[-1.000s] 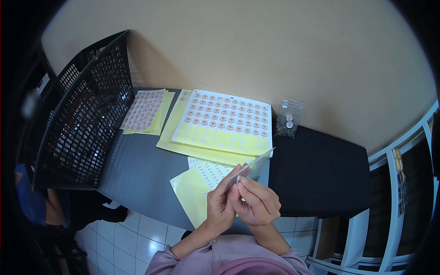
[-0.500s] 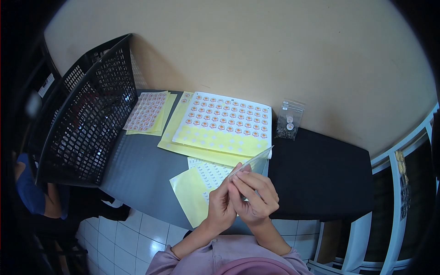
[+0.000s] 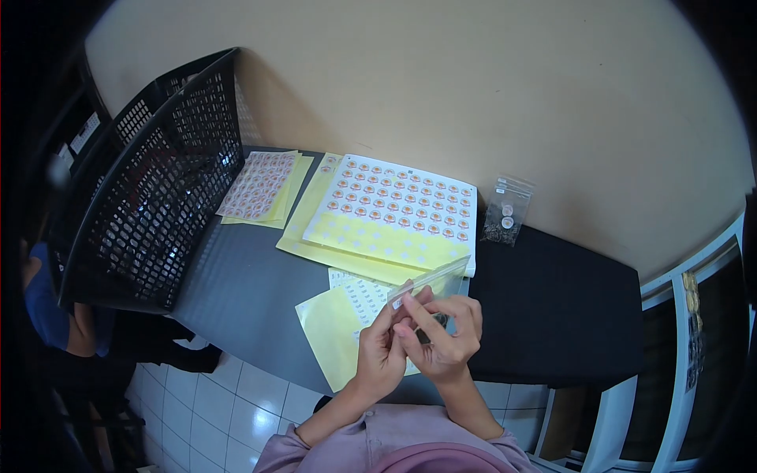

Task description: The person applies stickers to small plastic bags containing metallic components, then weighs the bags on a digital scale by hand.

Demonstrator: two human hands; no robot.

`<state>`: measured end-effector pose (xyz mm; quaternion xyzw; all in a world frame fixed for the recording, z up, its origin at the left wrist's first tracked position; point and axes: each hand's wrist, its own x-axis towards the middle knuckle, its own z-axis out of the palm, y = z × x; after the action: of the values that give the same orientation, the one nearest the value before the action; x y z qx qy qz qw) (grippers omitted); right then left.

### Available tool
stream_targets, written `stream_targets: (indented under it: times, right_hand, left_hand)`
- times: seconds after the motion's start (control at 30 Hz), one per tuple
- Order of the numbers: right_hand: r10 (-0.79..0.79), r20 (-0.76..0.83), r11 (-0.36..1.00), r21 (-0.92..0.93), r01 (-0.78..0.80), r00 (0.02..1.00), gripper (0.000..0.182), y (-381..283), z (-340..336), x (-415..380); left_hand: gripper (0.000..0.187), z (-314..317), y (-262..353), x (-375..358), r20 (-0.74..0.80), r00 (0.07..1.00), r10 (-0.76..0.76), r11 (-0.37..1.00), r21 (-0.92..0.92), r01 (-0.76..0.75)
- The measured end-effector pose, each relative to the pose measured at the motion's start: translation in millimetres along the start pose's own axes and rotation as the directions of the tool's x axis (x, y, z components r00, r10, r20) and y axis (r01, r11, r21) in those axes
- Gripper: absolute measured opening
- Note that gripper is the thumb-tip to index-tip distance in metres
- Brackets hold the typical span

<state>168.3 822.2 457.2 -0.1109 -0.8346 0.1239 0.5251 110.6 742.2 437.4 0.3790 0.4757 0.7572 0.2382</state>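
Observation:
Just above the table edge, my left hand (image 3: 381, 355) is closed on a clear zip bag (image 3: 448, 274) held tilted. A small white label (image 3: 397, 303) shows at the bag's near top corner. My right hand (image 3: 443, 339) is beside it, its index fingertip touching the bag by the label and its thumb and other fingers apart. Something dark inside the lower bag shows partly behind my right fingers. Beneath my hands lie a sheet of small white labels (image 3: 364, 298) and a yellow backing sheet (image 3: 330, 331).
Sheets of round orange stickers (image 3: 394, 197) lie on yellow sheets, with a smaller sticker stack (image 3: 259, 185) leftward. A filled zip bag (image 3: 505, 213) with two round stickers lies on the black cloth (image 3: 560, 303). A black basket (image 3: 158, 181) stands left, near another person's blue sleeve (image 3: 46, 303).
The bag has tipped so its face shows more. My right hand's fingers have spread, with the index fingertip now by the small label. The view has shifted slightly.

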Motion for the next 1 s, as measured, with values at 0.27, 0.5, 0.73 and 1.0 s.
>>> stream_targets:
  times: [0.27,0.5,0.73,1.0]
  right_hand:
    - [-0.046,0.056,0.994,0.100,0.040,0.997,0.033,4,10,-8]
    - [-0.067,0.154,0.977,0.212,0.033,0.986,0.033,9,17,-15]
    - [0.076,0.150,0.971,0.215,-0.108,0.986,0.019,35,16,-34]
    - [0.398,0.265,0.907,-0.255,-0.334,0.878,0.037,104,4,-43]
  left_hand:
    - [0.043,-9,-9,-2,-0.009,0.999,0.039,0.999,0.030,-0.039]
    - [0.049,-20,-17,-6,-0.015,0.998,-0.057,0.997,0.043,0.058]
    - [0.041,-85,-3,4,-0.384,0.895,-0.226,0.973,-0.046,0.226]
    - [0.045,-224,-24,-8,-0.695,0.715,-0.072,0.988,0.050,0.148]
